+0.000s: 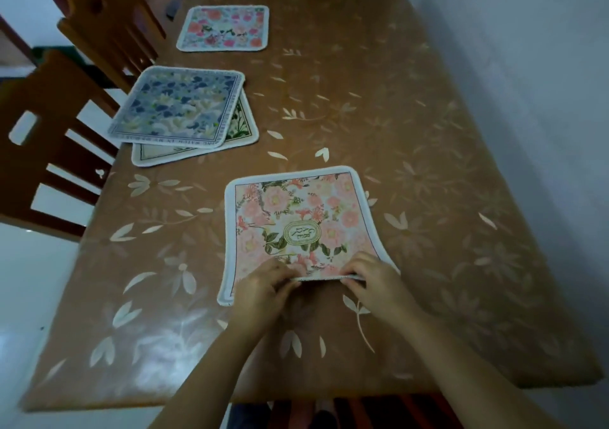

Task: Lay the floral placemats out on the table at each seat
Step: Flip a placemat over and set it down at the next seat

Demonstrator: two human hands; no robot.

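Pinching pink placemat (296,217) edge with left hand (263,285), right hand (377,285); glossy leaf-printed tablecloth (395,115); wooden chairs (49,155) left, pale wall (527,49) right.

the near mat (296,217) lies on the table (412,125), front centre. left behind it lies a two-mat stack (174,108), the far mat (224,28) beyond. chairs (19,171) stand left.

Brown table (379,115) with a glossy cover, pale leaf print, glare patch at 7 o'clock. Wooden slat-back chair (43,151) at 9 o'clock, second chair (108,29) at 10 o'clock, both close to the table edge. Plain pale wall (527,66) at 3 o'clock. Shiny white floor (33,296) at 8 o'clock.
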